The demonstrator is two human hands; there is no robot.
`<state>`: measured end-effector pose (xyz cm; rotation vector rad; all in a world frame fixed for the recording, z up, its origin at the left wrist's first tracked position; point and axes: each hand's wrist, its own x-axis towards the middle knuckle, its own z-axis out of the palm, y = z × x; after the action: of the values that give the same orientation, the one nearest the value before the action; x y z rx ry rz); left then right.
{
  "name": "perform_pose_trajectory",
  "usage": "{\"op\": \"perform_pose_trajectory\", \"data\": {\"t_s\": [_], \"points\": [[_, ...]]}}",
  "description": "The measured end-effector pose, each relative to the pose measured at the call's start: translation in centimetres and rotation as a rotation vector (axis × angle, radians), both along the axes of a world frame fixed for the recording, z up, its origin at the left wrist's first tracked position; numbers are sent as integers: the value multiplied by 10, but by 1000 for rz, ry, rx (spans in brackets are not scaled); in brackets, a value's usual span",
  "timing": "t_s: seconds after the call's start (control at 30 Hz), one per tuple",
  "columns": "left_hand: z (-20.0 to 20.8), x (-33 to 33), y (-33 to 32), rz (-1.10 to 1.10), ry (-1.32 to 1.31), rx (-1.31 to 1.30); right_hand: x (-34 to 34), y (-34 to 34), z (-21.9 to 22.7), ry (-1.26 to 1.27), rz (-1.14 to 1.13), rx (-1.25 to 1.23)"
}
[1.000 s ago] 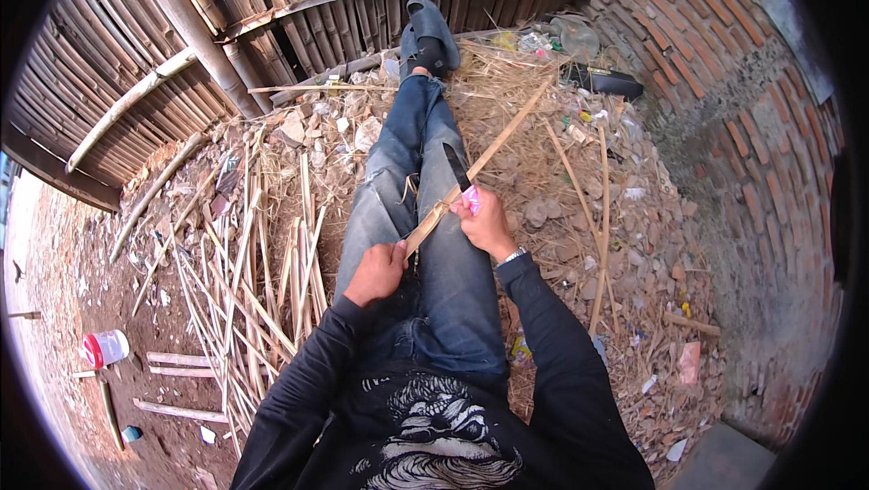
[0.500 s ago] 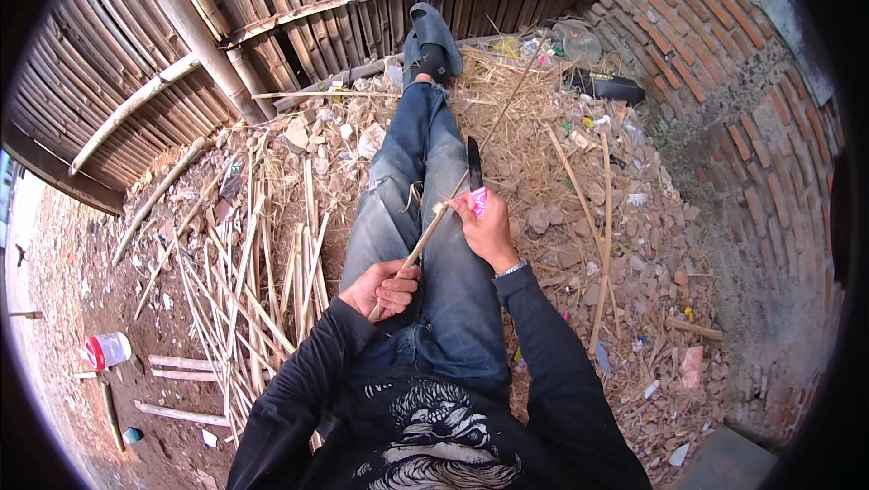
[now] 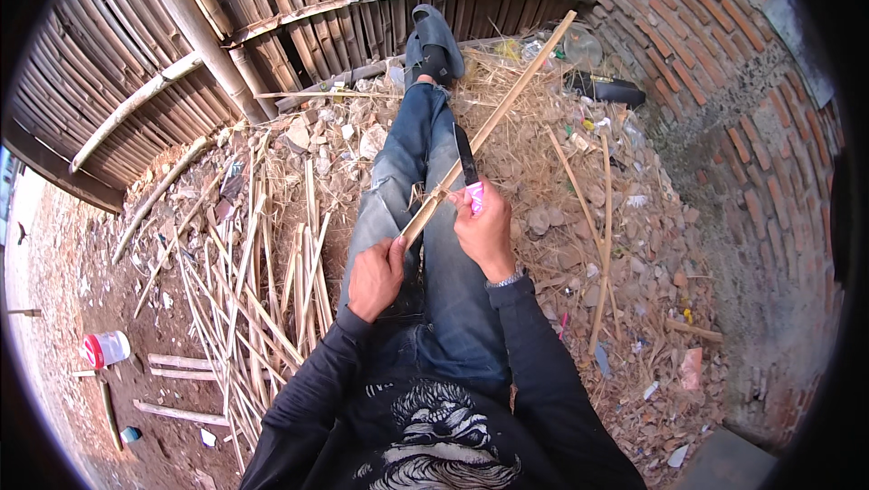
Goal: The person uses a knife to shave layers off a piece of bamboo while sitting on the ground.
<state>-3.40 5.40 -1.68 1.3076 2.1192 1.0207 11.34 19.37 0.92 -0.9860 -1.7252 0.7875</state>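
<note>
Across my outstretched legs in jeans lies a long split bamboo strip point(image 3: 518, 92), running from my left hand up to the far right. My left hand point(image 3: 377, 275) pinches its near end, with the pale inner face turned up. My right hand point(image 3: 484, 232) is closed round the pink handle of a knife point(image 3: 466, 157). The dark blade points away from me and crosses over the strip. The right thumb and fingers are close to the strip at a notched, frayed spot; whether they press on it is hard to tell.
Several split bamboo strips point(image 3: 240, 300) lie piled on the ground at my left. More strips point(image 3: 605, 246) rest on rubble at my right. A red-and-white tub point(image 3: 107, 350) stands far left. A bamboo wall point(image 3: 335, 1) rises ahead, a brick wall point(image 3: 769, 173) at right.
The strip has rolled from its narrow edge to its broad face. My left hand has turned over, knuckles up, at its near end. The knife has tilted slightly left.
</note>
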Motion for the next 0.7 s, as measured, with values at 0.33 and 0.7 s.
{"op": "perform_pose_trajectory", "data": {"t_s": [0.33, 0.7], "points": [[-5, 9, -1, -57, 494, 4, 1, -36, -4, -140, -75, -143], [13, 23, -1, -172, 488, -117, 10, -23, -7, -228, -118, 55]]}}
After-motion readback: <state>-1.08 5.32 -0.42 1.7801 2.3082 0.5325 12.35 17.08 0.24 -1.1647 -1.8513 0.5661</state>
